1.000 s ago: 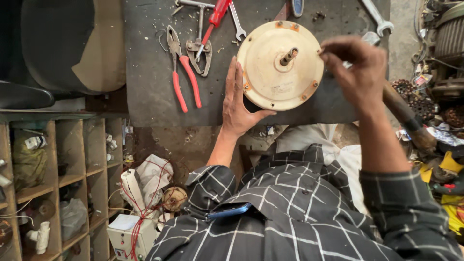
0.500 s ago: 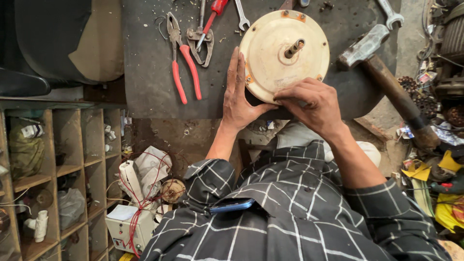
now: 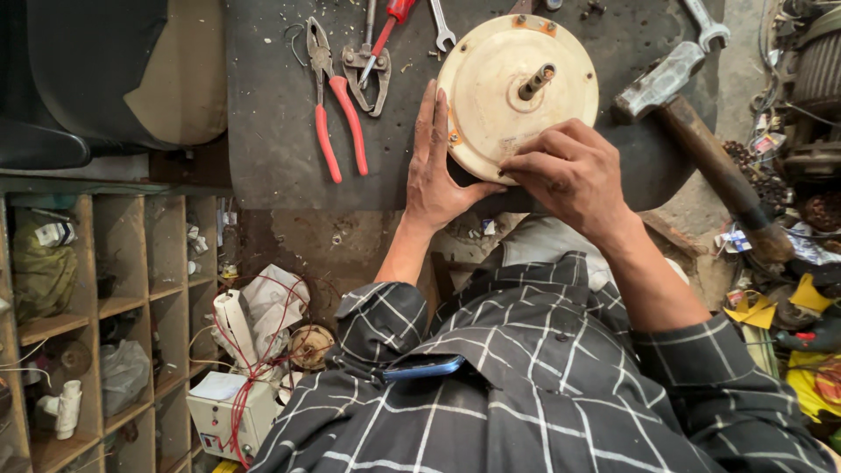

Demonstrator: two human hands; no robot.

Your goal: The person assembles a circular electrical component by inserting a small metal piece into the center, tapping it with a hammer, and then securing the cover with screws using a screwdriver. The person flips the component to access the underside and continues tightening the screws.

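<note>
Dark workbench point(image 3: 280, 131), both hands on a cream round motor housing point(image 3: 499, 83) near its front edge

Right hand point(image 3: 574, 171) covers the disc's near rim, fingertips bent down on it, whatever they pinch is hidden; left hand point(image 3: 438, 166) lies flat, open, against the left rim; spanners and screwdriver cut off at the far edge; red-handled pliers point(image 3: 337, 109) and hammer point(image 3: 692, 131) beside

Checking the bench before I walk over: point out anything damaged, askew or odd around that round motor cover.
Nothing looks broken. The cream round cover lies flat with its shaft tilted; the left hand steadies its edge and the right hand works at its near rim. A hammer lies across the mat's right edge, partly off it.
</note>
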